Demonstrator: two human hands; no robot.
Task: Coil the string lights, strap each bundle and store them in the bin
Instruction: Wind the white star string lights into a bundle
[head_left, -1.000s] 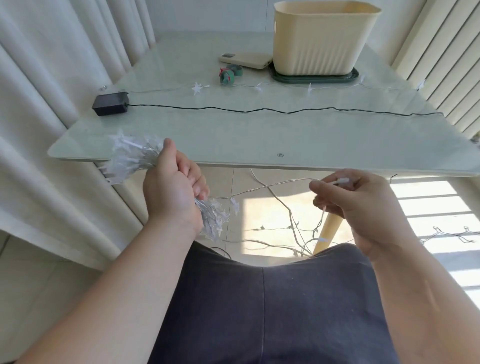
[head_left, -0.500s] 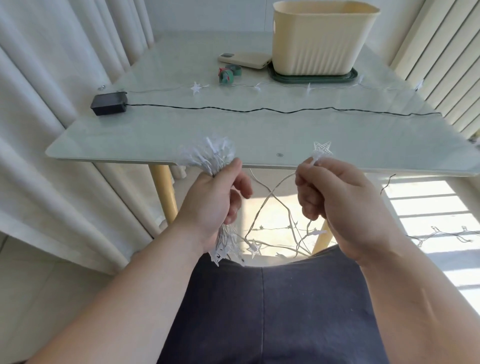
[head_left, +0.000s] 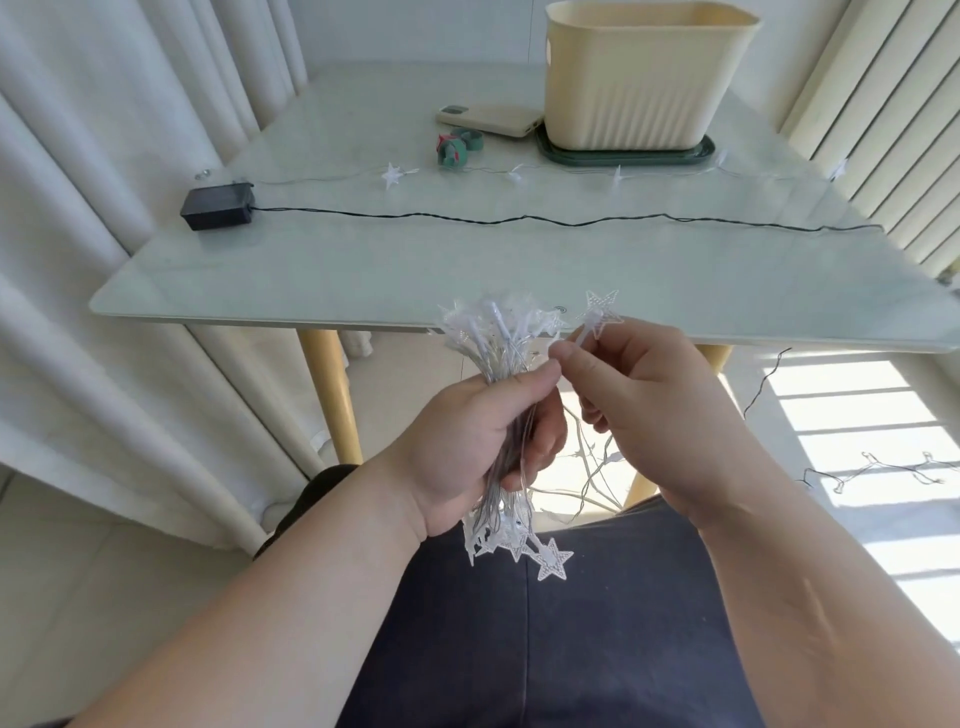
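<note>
Gripping the coiled bundle of string lights (head_left: 493, 340) round its middle, the left grip (head_left: 467, 441) has fingers and thumb curled tight about the clear wires. Star caps fan out above the fist, and more hang below it, over the lap (head_left: 571, 649). The right grip (head_left: 660, 410) sits just beside it, thumb tips nearly touching, and pinches the stem of a single star light (head_left: 600, 312) between thumb and forefinger, star pointing up. Both hands are held in front of the desk's near edge, not resting on it. Loose clear strand (head_left: 592, 467) trails down between the hands toward the floor, and another length (head_left: 883, 470) lies on the sunlit tiles at right. On the desk (head_left: 363, 270): a black battery box (head_left: 218, 208) at left, with a black wire (head_left: 519, 221) running from it across to the right edge. Behind that lies a clear strand with small stars (head_left: 392, 175). Farther back, a green and red strap roll (head_left: 457, 148) lies near a phone (head_left: 488, 119). The cream bin (head_left: 639, 83) stands upright on a dark green tray (head_left: 628, 156) at the far right. Its inside is not visible from here. White curtain (head_left: 104, 156) hangs along the left.
</note>
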